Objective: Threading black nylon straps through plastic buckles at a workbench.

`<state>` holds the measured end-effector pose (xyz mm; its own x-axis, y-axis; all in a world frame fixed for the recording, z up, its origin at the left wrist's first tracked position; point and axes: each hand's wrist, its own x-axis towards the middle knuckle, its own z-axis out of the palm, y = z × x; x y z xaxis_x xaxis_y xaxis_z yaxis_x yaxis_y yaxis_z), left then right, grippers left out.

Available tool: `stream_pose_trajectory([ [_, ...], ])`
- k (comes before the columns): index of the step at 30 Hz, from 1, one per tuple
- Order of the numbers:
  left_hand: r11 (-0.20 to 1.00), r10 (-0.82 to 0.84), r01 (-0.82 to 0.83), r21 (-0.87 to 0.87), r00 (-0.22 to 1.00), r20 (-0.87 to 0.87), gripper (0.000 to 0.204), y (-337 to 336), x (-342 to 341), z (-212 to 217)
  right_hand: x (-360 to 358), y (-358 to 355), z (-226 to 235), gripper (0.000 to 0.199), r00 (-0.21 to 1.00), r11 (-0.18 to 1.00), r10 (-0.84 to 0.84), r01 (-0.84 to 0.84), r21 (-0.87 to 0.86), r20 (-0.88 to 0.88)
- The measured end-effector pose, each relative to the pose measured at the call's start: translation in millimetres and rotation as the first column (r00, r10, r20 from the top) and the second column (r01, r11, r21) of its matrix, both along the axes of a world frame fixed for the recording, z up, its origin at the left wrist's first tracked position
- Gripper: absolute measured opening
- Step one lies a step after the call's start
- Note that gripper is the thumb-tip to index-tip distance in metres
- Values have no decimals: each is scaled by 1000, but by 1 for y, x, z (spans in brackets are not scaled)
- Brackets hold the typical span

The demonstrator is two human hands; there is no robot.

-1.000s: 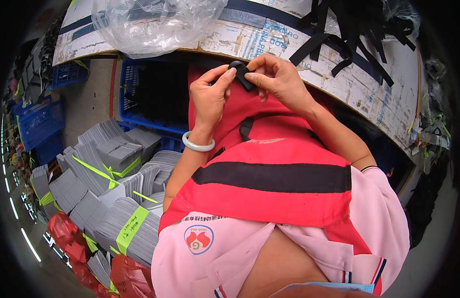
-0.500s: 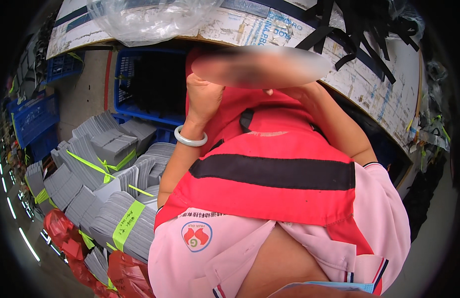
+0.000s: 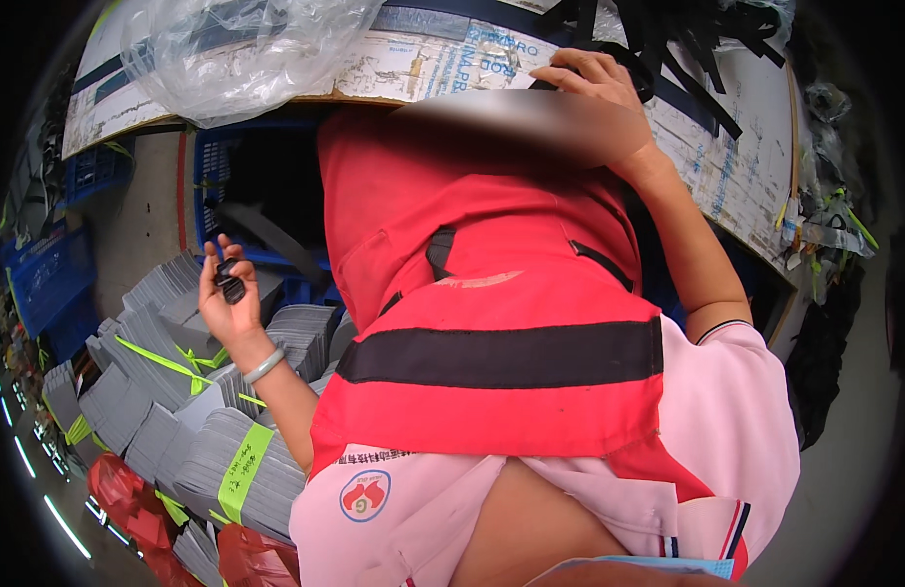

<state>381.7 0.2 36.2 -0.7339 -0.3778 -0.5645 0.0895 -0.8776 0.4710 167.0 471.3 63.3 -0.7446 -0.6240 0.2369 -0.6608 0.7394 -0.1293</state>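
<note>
On the left, my left hand (image 3: 235, 308), with a pale bangle at its wrist, is raised over the grey stacks. Its fingers curl round a black plastic buckle (image 3: 231, 283). A dark webbing strap (image 3: 274, 238), smeared by motion, hangs just past the fingertips; whether it joins the buckle I cannot tell. My right hand (image 3: 604, 88) is over the table edge, beside a heap of black straps (image 3: 682, 59). Its fingers are bent, with a small dark piece under the fingertips. A blurred patch hides the thumb side.
The worn white table (image 3: 394, 64) carries a crumpled clear plastic bag (image 3: 242, 59). Below it stands a blue crate (image 3: 210, 161) with dark contents. Bundles of grey sheets (image 3: 203, 450), tied with green bands, fill the lower left, beside red plastic bags (image 3: 257, 556). A red apron (image 3: 501, 347) covers my lap.
My hands have parted from in front of me. The left went down and left with the buckle, while the right moved up to the table by the straps.
</note>
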Motion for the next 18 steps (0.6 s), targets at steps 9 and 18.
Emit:
stream_pose_trajectory([
  [9, 818, -565, 544, -187, 821, -83, 35, 164, -77, -10, -16, 12, -13, 21, 992, 994, 111, -112, 2, 57],
  [18, 719, -592, 586, -374, 798, 113, 21, 192, -82, -1, 67, -83, 42, 17, 685, 803, 277, 220, -554, 674],
])
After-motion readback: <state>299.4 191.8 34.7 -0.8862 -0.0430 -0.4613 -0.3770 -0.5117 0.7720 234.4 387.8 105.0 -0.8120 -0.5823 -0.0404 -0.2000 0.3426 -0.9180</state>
